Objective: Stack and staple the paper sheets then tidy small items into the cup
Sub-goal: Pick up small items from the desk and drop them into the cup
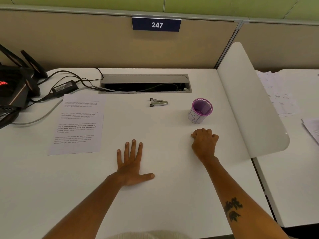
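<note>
Paper (77, 125) flat on the table (172, 195) at the left, printed side up, four blocks of text, edges square; whether one sheet or several already stacked, impossible to tell. Well apart from both hands. Stapler (158, 102) small, metal with dark tips, lying on its side near the table's far middle, just in front of the cable tray (145, 83). Cup (200, 111) upright to the right of it, purple rim, white wall with a drawn mark, inside apparently bare.

Left hand (133, 163) spread flat on the table, palm down, gripping nothing. Right hand (204, 143) curled into a loose fist just in front of the cup, knuckles up; anything enclosed in it hidden.

Probably near the start: nothing visibly stapled, no small items visible on the table. Best to square the paper's edges first, pin the stack with the left hand, fetch the stapler with the right, staple one corner. Worth keeping clear of the cables (69, 78) and adapter (64, 87) just behind the paper.
</note>
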